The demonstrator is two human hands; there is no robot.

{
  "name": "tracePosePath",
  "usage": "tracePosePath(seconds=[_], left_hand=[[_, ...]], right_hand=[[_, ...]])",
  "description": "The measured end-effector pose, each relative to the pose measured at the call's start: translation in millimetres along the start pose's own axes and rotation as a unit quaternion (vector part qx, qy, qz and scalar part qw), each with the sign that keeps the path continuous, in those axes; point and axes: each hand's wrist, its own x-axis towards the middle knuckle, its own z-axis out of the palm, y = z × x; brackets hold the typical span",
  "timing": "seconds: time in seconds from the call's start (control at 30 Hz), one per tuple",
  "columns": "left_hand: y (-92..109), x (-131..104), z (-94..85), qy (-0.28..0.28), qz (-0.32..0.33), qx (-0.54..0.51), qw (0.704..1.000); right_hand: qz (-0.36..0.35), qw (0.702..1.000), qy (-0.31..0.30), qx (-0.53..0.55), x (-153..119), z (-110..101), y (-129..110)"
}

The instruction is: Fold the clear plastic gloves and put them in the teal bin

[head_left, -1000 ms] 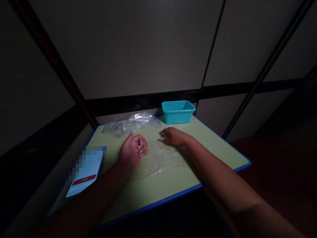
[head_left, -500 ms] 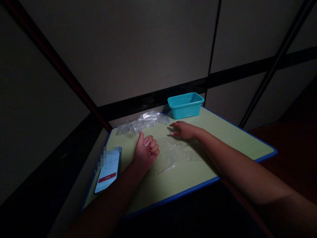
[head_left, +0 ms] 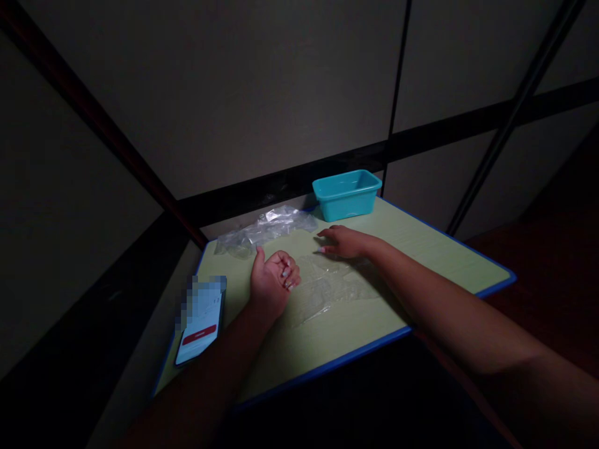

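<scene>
A flat, clear plastic bag (head_left: 322,293) lies on the yellow-green table between my hands. At its left edge is my left hand (head_left: 275,280), palm turned up, thumb raised and fingers loosely curled, with nothing in it. Over the bag's far right part my right hand (head_left: 344,242) reaches in from the right, fingers spread and apart, holding nothing. Beyond my left hand a crumpled heap of clear plastic (head_left: 266,231) rests along the table's far edge.
A turquoise rectangular bin (head_left: 349,202) stands at the back of the table (head_left: 449,262). A phone (head_left: 201,327) with a lit screen lies at the left edge. Cabinet panels rise behind the table.
The fingers of my left hand have loosened a little from their curl. My right hand keeps nearly the same pose, and the whole view has shifted slightly.
</scene>
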Motion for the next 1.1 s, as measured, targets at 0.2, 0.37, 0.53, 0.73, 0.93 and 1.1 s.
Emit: tracePosePath(seconds=[0.2, 0.37, 0.53, 0.73, 0.93, 1.1], left_hand=[[-1, 0, 1.9, 0.021, 0.031, 0.045, 0.998], [1, 0, -0.6, 0.027, 0.024, 0.022, 0.999], [-4, 7, -8.6, 0.144, 0.125, 0.146, 0.971], [-15, 2, -12.7, 0.054, 0.295, 0.639, 0.708], [-19, -12, -5.0, -0.015, 0.269, 0.789, 0.551], [-21, -15, -4.2, -0.079, 0.233, 0.821, 0.516]], right_hand=[[0.011, 1.000, -0.006, -0.002, -1, -3, -2], [0.017, 1.000, -0.008, 0.000, -2, -4, -4], [0.025, 0.999, 0.021, 0.007, 0, -5, -4], [0.076, 0.991, 0.109, -0.014, 2, -13, -4], [0.092, 0.982, 0.168, -0.009, 3, -14, -2], [0.090, 0.978, 0.186, -0.009, 3, -11, -1]])
